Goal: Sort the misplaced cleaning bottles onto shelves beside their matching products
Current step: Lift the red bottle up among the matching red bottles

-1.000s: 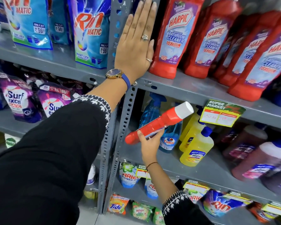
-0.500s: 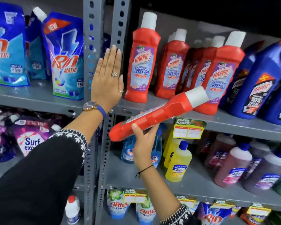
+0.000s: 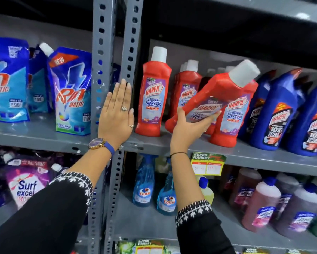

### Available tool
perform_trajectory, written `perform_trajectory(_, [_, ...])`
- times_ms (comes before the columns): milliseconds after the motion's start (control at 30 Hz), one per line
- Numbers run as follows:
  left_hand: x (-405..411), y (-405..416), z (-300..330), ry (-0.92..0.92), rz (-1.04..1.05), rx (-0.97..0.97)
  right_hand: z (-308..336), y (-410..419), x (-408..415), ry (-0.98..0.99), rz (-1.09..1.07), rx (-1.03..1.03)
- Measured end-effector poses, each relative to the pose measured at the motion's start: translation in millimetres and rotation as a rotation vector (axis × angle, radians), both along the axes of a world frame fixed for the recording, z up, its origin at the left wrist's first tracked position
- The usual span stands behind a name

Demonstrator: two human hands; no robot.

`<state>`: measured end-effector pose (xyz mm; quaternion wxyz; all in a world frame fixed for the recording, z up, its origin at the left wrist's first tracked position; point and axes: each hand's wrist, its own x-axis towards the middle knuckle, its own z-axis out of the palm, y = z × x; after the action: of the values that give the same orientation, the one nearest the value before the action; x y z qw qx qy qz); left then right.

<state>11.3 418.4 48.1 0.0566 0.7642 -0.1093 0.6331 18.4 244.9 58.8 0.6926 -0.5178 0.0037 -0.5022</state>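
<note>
My right hand [image 3: 187,128] grips a red Harpic bathroom cleaner bottle [image 3: 216,97] with a white cap, tilted so the cap points up and right. Its base hangs just above the grey shelf [image 3: 172,145], between an upright red Harpic bottle [image 3: 155,99] on the left and more red Harpic bottles [image 3: 235,114] on the right. My left hand [image 3: 117,114] lies flat, fingers apart, against the grey perforated upright post [image 3: 130,52], holding nothing.
Blue Harpic bottles [image 3: 274,116] stand right of the red ones. Rin Matic pouches [image 3: 71,96] fill the left bay. Below are Colin spray bottles [image 3: 144,184], a yellow bottle [image 3: 206,189], brown Lizol bottles [image 3: 262,204], Surf Excel pouches [image 3: 25,184] and a yellow price tag [image 3: 208,164].
My right hand has lifted the red bottle from the lower shelf level up into the row of red Harpic bottles, tilting it more upright. The view has risen; my left hand stays on the post.
</note>
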Motion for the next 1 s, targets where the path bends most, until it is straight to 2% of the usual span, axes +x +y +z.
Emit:
perform_trajectory(100, [1, 0, -1, 0.003, 0.002, -0.001, -4, -7, 8, 0.132, -0.114, -0.124])
perform_trajectory(267, [0, 0, 0, 0.015, 0.006, -0.001, 1, -2, 17, 0.356, -0.277, -0.444])
perform_trajectory(433, [-2, -1, 0, 0.021, 0.011, -0.004, -2, -8, 24, 0.478, -0.277, -0.398])
perform_trajectory(567, [-3, -2, 1, 0.024, 0.015, -0.005, -2, -10, 26, 0.560, -0.266, -0.474])
perform_trajectory(800, [-3, -2, 1, 0.017, 0.014, -0.007, -4, -12, 24, 0.611, -0.204, -0.440])
perform_trajectory(1000, [-2, -2, 0, 0.003, 0.008, -0.005, -7, -17, 26, 0.576, -0.105, -0.478])
